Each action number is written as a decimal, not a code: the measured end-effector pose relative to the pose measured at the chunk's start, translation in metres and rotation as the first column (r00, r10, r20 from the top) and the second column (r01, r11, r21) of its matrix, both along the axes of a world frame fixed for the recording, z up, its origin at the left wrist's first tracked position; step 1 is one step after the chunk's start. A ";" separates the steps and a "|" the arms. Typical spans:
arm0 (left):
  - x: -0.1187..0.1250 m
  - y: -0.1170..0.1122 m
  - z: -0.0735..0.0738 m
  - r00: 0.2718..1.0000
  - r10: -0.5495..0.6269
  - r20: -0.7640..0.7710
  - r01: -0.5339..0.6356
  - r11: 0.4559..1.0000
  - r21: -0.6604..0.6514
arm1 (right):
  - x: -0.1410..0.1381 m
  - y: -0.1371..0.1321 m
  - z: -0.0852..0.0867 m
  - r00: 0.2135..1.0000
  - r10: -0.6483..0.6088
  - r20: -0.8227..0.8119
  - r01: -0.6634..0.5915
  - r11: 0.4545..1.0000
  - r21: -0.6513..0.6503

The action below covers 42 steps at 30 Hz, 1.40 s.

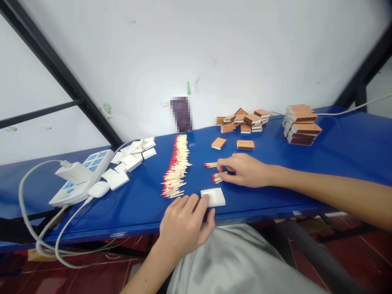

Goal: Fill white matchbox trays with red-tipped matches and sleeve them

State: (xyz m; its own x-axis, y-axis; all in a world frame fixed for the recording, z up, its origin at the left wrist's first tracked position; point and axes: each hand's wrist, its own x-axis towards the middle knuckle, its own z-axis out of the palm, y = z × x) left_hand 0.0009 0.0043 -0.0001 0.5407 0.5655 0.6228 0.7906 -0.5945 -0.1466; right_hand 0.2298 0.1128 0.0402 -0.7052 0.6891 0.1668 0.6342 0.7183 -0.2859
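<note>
My left hand (183,222) rests at the near edge of the blue table (337,151), its fingertips touching a white empty matchbox tray (213,197). My right hand (245,169) lies just behind the tray, fingers pinched on a few red-tipped matches (216,177); a second small bunch of matches (210,165) lies by its fingertips. A long row of loose matches (177,167) runs away from me to the left of both hands.
White trays (131,161) are heaped at the left beside a white power strip (81,177) with grey cables. Two orange matchbox sleeves (232,143) lie behind my right hand. More sleeves are piled (245,119) and stacked (301,124) at the back right.
</note>
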 end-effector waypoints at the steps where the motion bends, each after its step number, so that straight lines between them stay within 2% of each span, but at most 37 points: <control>1: 0.000 0.000 0.000 1.000 0.000 0.000 0.000 1.000 0.001 | 0.000 0.000 0.000 1.000 0.001 0.000 -0.001 1.000 -0.001; 15: 0.001 0.000 -0.003 1.000 0.011 0.001 -0.011 1.000 -0.011 | 0.002 0.002 -0.001 0.999 0.041 -0.021 -0.041 0.999 -0.007; 42: 0.001 0.000 0.000 1.000 0.020 -0.013 -0.019 1.000 0.006 | 0.003 0.003 -0.003 0.998 0.038 -0.043 -0.039 0.999 -0.026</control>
